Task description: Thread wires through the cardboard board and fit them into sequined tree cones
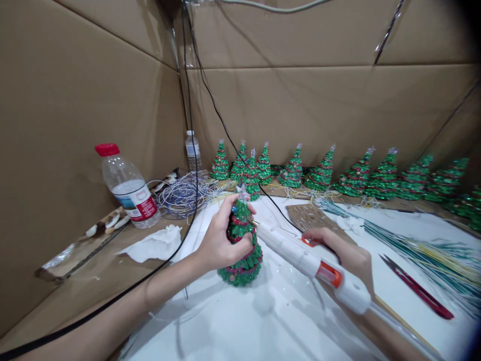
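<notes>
A small green tinsel tree (244, 273) with red garland and a clear star on top stands upright on the white sheet (225, 321). My left hand (224, 238) grips its upper part, thumb across the front and fingers behind. A white and orange glue gun (287, 245) is in my right hand (347, 253), whose fingers wrap round the handle. The gun's nozzle points left and is at the tree's upper right side, just below the star; whether it touches is too small to tell. A glue stick (398, 326) extends from the back of the gun.
Several finished-looking trees (293, 168) line the cardboard wall. At left are a red-capped bottle (131, 193), tangled wire (184, 195) and crumpled tissue (156, 244). Red-handled snips (421, 291) and green wires (406, 240) lie at right. A black cable (150, 273) crosses the left foreground.
</notes>
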A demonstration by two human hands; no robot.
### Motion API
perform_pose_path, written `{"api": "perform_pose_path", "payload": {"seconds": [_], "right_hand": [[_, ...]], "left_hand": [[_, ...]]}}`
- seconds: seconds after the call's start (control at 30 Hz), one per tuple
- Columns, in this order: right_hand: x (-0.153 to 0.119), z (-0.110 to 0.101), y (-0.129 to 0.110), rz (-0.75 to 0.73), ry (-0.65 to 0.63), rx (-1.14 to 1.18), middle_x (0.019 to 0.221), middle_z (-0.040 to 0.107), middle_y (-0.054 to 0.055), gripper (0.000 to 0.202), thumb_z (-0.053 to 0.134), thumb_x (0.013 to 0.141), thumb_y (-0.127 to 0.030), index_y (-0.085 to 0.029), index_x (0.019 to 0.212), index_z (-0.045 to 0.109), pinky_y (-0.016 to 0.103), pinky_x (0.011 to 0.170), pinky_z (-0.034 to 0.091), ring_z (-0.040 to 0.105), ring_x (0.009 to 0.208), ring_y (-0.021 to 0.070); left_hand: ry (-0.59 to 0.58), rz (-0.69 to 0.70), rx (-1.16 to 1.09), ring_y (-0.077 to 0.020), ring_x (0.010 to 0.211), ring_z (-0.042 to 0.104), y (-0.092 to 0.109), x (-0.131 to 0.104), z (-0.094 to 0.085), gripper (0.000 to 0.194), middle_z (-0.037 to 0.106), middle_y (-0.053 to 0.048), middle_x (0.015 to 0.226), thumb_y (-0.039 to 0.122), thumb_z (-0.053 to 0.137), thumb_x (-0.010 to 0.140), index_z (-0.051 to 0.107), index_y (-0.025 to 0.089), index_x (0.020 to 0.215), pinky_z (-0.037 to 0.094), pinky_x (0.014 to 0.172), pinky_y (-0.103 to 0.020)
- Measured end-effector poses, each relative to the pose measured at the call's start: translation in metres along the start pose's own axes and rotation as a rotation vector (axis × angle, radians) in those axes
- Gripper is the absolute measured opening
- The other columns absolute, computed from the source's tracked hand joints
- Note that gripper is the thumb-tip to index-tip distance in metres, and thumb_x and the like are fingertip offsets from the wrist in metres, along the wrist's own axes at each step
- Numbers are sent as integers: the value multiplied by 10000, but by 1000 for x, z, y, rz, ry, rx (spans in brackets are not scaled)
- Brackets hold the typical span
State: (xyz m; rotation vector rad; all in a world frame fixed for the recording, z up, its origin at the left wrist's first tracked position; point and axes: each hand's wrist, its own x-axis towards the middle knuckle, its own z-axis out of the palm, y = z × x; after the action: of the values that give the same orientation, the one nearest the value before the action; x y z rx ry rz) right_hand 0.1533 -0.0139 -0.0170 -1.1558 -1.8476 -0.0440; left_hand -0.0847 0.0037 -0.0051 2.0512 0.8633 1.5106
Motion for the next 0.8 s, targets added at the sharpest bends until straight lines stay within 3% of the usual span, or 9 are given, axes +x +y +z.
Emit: {"api": "perform_pose_path", "payload": {"seconds": [0.4, 0.57, 0.8], "right_hand": [[2, -1, 0, 7, -46, -1, 625, 659, -10, 150, 578, 722, -301, -209, 812, 655, 239, 525, 371, 538, 485, 127], [7, -5, 3, 43, -159, 51, 594, 635, -31, 73, 618, 718, -239, -218, 781, 647, 225, 505, 375, 547, 508, 127], [7, -4, 4, 91, -189, 123, 546, 573, -46, 170, 656, 752, -400, -233, 754, 619, 226, 458, 355, 486, 470, 132]], "left_hand": [[-2, -5, 13, -193, 937, 601, 1, 0, 0, 574, 587, -43, 1056, 94, 595, 706, 366, 238, 1212, 481, 848, -313], [-5, -2, 7, -177, 877, 603, 3, 1, 1, 563, 592, -35, 1028, 87, 582, 704, 363, 233, 1201, 485, 802, -294], [1, 13, 33, -154, 830, 590, 2, 1, 0, 574, 593, -10, 1006, 65, 571, 694, 364, 239, 1201, 466, 796, -286]]}}
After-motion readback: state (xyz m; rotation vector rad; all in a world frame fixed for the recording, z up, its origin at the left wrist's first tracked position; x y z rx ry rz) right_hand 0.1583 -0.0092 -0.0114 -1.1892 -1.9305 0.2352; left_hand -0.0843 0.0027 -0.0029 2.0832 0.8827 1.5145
